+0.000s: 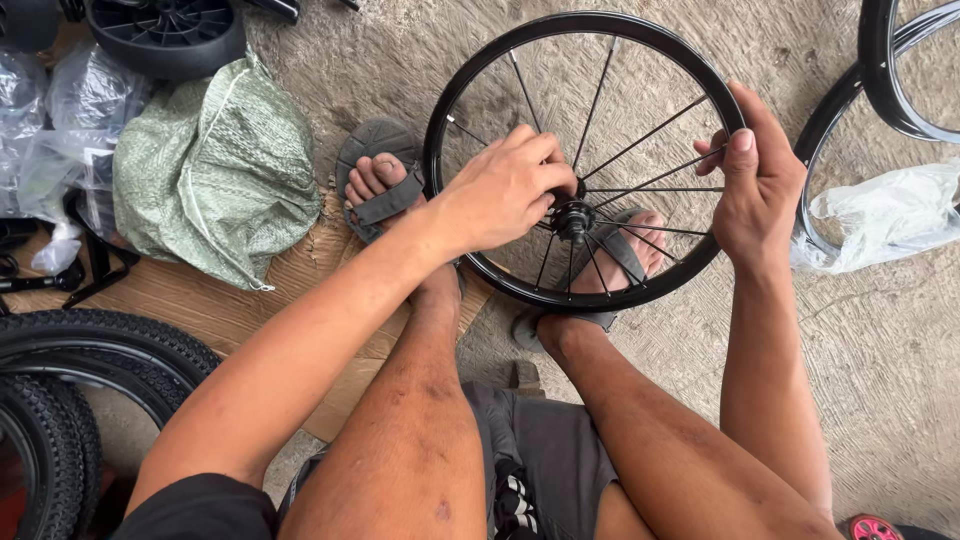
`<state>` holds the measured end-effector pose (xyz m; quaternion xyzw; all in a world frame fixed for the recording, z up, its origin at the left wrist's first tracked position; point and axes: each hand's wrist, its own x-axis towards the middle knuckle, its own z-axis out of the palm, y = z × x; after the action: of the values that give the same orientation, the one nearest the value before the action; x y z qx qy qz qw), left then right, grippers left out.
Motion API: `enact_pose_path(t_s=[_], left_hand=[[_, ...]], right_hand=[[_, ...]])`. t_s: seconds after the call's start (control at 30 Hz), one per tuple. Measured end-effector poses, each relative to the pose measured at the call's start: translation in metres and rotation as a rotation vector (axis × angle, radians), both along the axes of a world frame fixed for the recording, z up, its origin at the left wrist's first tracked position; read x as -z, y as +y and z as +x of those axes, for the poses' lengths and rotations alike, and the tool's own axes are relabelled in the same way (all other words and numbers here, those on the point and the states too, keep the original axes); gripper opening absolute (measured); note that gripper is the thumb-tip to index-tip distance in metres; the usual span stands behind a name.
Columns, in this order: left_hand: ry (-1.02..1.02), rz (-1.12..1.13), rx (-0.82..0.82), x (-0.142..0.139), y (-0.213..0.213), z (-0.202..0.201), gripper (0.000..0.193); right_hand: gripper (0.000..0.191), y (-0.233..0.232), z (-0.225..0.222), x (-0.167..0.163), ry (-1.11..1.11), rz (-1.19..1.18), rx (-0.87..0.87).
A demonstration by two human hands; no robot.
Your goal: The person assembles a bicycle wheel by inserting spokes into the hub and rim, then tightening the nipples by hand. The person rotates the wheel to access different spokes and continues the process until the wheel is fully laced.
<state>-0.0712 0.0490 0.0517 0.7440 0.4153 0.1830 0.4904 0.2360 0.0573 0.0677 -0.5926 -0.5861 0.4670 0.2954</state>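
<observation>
Black spoked wheel [655, 68] held upright over the concrete floor [880, 380], between the sandalled feet. The hub [573, 215] lies directly under the left hand [505, 190], whose fingers curl onto it; the right hand [755, 180] pinches the rim's right edge.

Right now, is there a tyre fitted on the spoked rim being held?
No, the black rim is bare, gripped by the right hand while the left hand is at the hub.
</observation>
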Motion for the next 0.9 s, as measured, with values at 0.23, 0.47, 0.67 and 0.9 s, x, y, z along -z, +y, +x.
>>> enact_pose_path(t_s=[0.23,0.47,0.67,0.9], left_hand=[[0.090,0.054,0.146,0.006,0.009,0.006,0.014],[0.158,0.457,0.110,0.024,0.005,0.012,0.018],[0.163,0.707,-0.066,0.029,0.009,0.004,0.005],[0.036,0.213,-0.310,0.012,-0.010,0.011,0.023]], right_hand=[[0.051,0.004,0.000,0.003,0.060,-0.031,0.005],[0.049,0.000,-0.001,-0.005,0.084,-0.033,0.009],[0.049,-0.002,-0.003,-0.007,0.077,-0.039,0.030],[0.051,-0.003,-0.002,-0.006,0.059,-0.037,0.031]])
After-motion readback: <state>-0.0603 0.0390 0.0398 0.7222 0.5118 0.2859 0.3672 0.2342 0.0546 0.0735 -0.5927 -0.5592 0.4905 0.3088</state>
